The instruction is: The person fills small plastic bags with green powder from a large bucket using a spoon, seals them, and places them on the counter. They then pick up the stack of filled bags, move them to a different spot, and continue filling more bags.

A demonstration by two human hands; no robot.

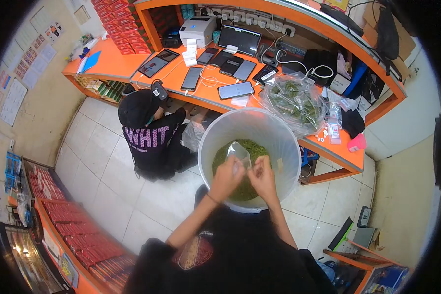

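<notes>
A big translucent white tub [288,147] stands in front of me, with a bed of green dried leaf flakes [256,193] at its bottom. Over its opening, my left hand [228,177] is closed on a small clear plastic bag [238,152]. My right hand [262,177] is beside it, its fingers pinched together at the bag's right edge. Whatever is between those right fingers is hidden. Both forearms reach over the tub's near rim.
Beyond the tub, an orange desk [115,66] carries several phones, a label printer [197,30] and a large clear bag of green leaf [294,103]. A person in a black top [154,139] crouches at left. Red packets [85,230] fill a lower-left shelf.
</notes>
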